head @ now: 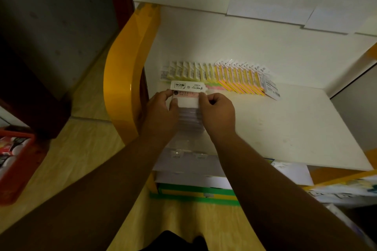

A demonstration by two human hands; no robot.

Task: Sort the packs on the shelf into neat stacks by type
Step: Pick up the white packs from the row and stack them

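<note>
My left hand (161, 112) and my right hand (217, 111) grip the two sides of a stack of white-wrapped packs (188, 104) near the shelf's front left. A white header card (188, 85) lies at the stack's far end. Behind it a row of pale yellow packs (189, 70) leans on the left. A row of pink-and-yellow packs (242, 79) leans on the right. A pack with green and pink stripes (213, 85) lies flat between the rows and the stack.
The white shelf (285, 124) has a curved yellow side panel (122, 71) on the left and a yellow front edge (336, 177). Below hang more packs and a green-and-yellow box (195, 191). A red basket (14, 161) stands on the floor, far left.
</note>
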